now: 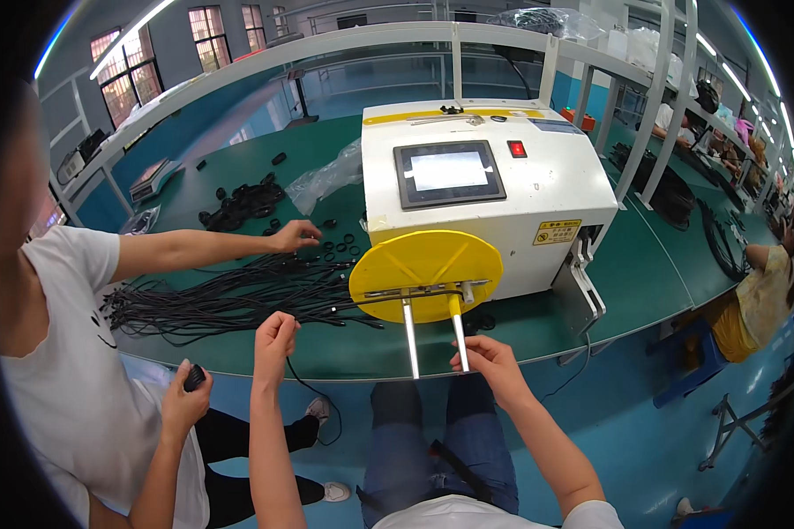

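Note:
My left hand [276,339] is closed in front of the table edge, gripping a thin black cable [302,381] that hangs below it toward the floor. My right hand [492,360] pinches the near end of a yellow-sided metal rod [459,337]. That rod and a second silver rod [410,342] stick out toward me from a round yellow disc [395,257] on the white machine [494,225]. A dark cable lies across the disc by the rod bases. To the disc's left, a long bundle of black cables [229,300] is spread over the green table [238,353].
At my left a co-worker's hand [298,235] reaches over small black rings [342,245]; their other hand [185,401] holds a black coiled item [194,378]. Behind lie a black pile [247,203] and clear plastic [326,181]. Metal rack posts [657,132] stand right of the machine.

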Tool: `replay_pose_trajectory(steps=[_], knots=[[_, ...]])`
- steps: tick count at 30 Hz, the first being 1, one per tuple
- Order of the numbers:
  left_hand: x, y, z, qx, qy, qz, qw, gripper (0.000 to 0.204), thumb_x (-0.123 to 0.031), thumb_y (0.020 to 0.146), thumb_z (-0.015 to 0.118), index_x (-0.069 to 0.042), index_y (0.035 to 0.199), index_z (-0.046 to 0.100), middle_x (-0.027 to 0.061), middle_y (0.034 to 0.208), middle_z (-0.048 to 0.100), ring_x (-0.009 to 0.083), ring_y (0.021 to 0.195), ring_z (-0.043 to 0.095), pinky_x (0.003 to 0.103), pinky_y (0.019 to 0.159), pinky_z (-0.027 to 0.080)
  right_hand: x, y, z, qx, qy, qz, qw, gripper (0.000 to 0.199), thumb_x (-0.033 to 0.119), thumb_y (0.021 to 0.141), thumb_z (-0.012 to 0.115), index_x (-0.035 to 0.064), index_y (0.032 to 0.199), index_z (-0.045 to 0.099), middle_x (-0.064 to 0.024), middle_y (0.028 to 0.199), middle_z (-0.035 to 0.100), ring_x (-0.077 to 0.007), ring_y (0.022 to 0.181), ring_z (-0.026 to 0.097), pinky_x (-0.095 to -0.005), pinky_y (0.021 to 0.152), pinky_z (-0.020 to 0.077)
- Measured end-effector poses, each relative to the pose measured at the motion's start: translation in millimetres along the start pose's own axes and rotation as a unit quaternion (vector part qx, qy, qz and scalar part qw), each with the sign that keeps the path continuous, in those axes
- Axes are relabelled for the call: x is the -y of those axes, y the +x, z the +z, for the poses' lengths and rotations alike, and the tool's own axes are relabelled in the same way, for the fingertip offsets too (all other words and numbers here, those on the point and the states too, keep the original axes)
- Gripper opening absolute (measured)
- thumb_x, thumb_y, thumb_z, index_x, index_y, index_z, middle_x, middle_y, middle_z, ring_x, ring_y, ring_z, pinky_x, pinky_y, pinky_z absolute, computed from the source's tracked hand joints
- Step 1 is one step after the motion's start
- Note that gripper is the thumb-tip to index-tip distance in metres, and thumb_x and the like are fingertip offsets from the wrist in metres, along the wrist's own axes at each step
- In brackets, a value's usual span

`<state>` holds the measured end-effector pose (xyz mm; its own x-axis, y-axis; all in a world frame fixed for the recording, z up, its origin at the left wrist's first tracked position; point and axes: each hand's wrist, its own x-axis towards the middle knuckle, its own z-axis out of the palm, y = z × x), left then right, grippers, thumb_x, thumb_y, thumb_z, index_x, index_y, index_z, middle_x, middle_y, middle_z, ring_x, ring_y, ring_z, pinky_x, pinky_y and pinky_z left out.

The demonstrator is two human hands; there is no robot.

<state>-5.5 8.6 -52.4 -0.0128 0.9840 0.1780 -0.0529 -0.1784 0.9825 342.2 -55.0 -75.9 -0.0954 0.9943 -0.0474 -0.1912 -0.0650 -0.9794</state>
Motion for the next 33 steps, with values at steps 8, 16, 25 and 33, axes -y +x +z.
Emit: replay_pose_trajectory(steps=[8, 16, 25, 33], knots=[[15.8, -16.4, -3.2, 0.031, 0.017, -0.020, 0.999, 0.019, -0.016, 0.092, 0.052, -0.003, 0.078, 0.053, -0.0078, 0.056, 0.035, 0.0004, 0.045, 0.026, 0.017, 0.041, 0.017, -8.1, -0.4, -6.4, 0.009, 0.006, 0.011, 1.000, 0.021, 0.009, 0.088, 0.053, -0.0013, 0.105, 0.058, -0.0087, 0.083, 0.064, -0.0142, 0.077, 0.062, -0.0253, 0.072, 0.0489], [25.2, -13.0, -2.6, 0.021, 0.012, -0.026, 0.999, 0.018, -0.015, 0.092, 0.052, -0.002, 0.079, 0.054, -0.0075, 0.056, 0.036, 0.0004, 0.045, 0.026, 0.017, 0.041, 0.017, -8.3, -0.9, -3.0, 0.008, 0.001, 0.021, 1.000, 0.021, 0.008, 0.088, 0.052, -0.0009, 0.106, 0.058, -0.0090, 0.083, 0.064, -0.0148, 0.077, 0.062, -0.0255, 0.072, 0.0492], [21.0, -12.0, -1.1, 0.004, -0.002, -0.028, 1.000, 0.018, -0.015, 0.090, 0.054, -0.001, 0.078, 0.056, -0.0077, 0.055, 0.036, 0.0010, 0.047, 0.027, 0.019, 0.043, 0.018, -11.6, -0.3, -2.8, 0.016, -0.006, 0.025, 1.000, 0.022, 0.005, 0.087, 0.049, -0.0017, 0.106, 0.058, -0.0096, 0.085, 0.064, -0.0159, 0.079, 0.062, -0.0261, 0.072, 0.0497], [23.1, -13.2, -1.6, 0.010, 0.007, -0.022, 1.000, 0.018, -0.014, 0.091, 0.053, -0.001, 0.079, 0.055, -0.0073, 0.057, 0.037, 0.0007, 0.046, 0.026, 0.018, 0.042, 0.018, -8.6, -3.5, -1.2, 0.017, -0.008, 0.027, 0.999, 0.022, 0.004, 0.087, 0.048, -0.0017, 0.106, 0.058, -0.0097, 0.084, 0.063, -0.0162, 0.079, 0.062, -0.0262, 0.072, 0.0498]])
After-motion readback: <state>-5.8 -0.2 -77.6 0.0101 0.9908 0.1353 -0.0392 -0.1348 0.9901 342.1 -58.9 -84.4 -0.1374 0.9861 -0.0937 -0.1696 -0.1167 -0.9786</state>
